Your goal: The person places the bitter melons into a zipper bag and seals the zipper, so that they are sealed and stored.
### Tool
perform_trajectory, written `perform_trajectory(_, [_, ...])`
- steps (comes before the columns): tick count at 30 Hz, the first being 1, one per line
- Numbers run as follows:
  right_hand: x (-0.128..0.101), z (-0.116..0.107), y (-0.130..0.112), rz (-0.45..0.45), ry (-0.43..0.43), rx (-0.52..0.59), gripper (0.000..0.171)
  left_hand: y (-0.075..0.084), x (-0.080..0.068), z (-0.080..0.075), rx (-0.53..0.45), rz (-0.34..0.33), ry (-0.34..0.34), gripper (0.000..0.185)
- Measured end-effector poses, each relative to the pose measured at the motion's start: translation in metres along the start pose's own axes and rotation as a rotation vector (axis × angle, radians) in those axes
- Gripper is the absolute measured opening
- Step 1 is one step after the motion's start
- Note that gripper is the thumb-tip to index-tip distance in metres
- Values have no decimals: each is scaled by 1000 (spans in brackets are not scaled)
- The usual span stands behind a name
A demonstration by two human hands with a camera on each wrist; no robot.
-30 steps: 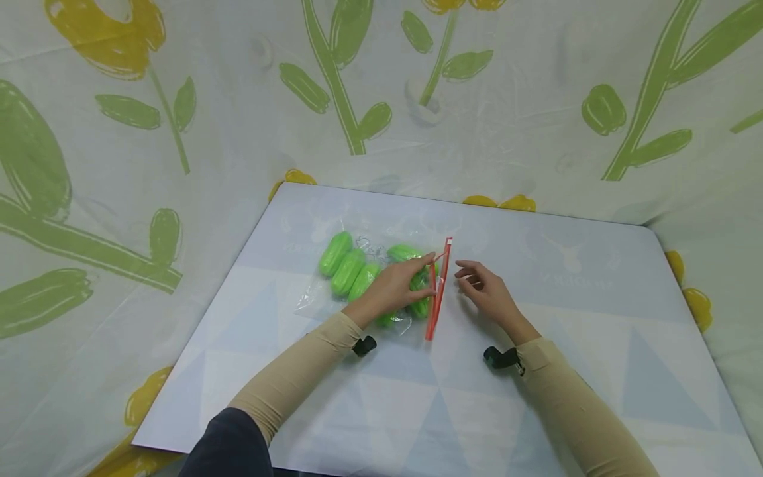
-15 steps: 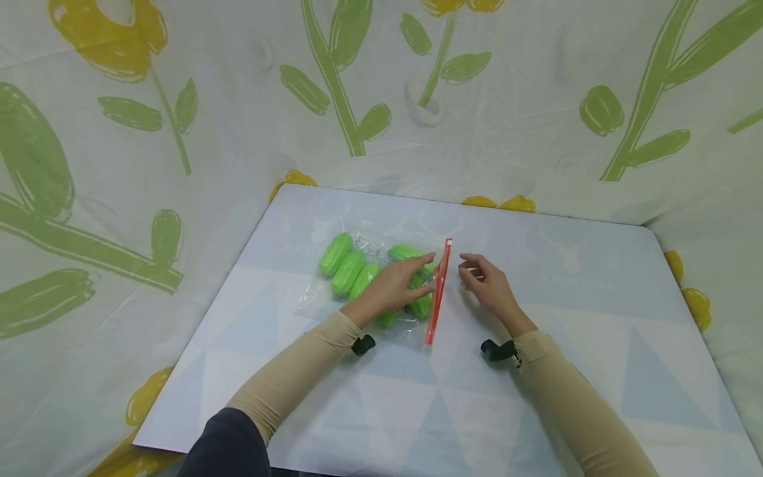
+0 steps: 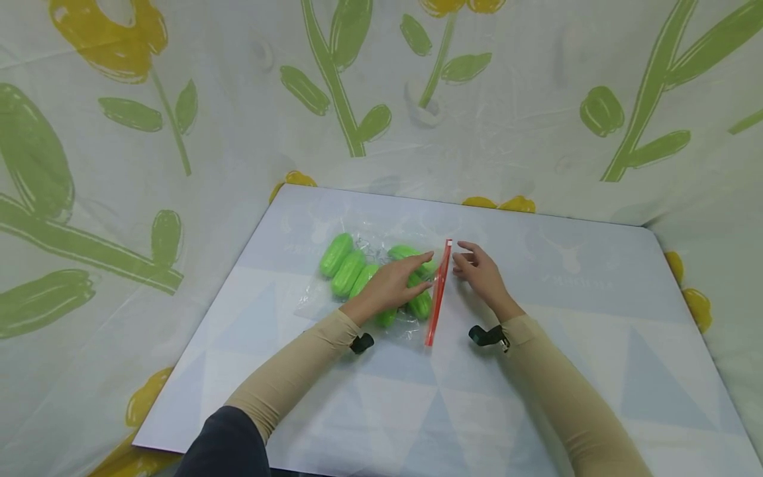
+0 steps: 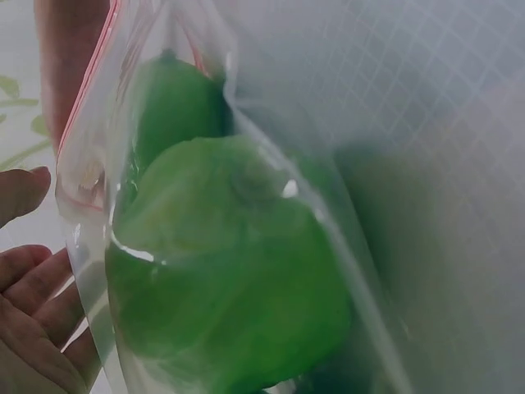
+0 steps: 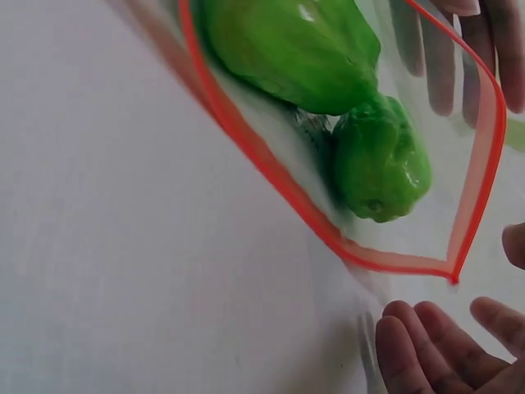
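A clear zip bag (image 3: 316,301) with a red zip strip (image 3: 437,298) lies on the table and holds several green pepper-like pieces (image 3: 348,271). My left hand (image 3: 396,281) rests flat on the bag, fingers straight and pointing at the strip. My right hand (image 3: 477,268) hovers just right of the strip's far end, fingers relaxed and holding nothing. In the right wrist view the red strip (image 5: 271,176) forms an open loop around two green pieces (image 5: 287,45), and the right fingertips (image 5: 426,345) lie just short of its corner. The left wrist view shows a green piece (image 4: 221,271) pressed against the plastic.
The table top (image 3: 536,371) is white and pale blue with triangle patterns. A cloth printed with green and yellow flowers (image 3: 179,99) surrounds it on three sides. Black wrist cameras (image 3: 361,344) (image 3: 485,336) sit on both beige sleeves.
My right hand has moved left and away from me, toward the far end of the strip. The left hand's fingertips have left the strip and now lie flat on the bag.
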State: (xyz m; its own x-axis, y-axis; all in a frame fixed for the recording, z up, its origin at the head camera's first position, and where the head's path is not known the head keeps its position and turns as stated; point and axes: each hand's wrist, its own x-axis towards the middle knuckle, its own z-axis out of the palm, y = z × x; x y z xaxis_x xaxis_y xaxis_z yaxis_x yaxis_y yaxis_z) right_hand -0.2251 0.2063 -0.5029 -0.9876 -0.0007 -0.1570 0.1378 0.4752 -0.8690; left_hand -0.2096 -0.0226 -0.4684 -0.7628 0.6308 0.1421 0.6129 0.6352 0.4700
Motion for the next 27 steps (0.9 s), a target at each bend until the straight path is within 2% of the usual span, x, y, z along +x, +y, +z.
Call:
perform_trajectory(8, [10,7,-6,47,-11,74,61,0,0,-4,11,-10,-3,63])
perform_trajectory(18, [16,14,-12,37,31,132,54,0,1,-13,45,-36,-22,63])
perform_trajectory(27, [20,17,-9,27,74,115,52,-5,6,-13,57,-28,-26,64])
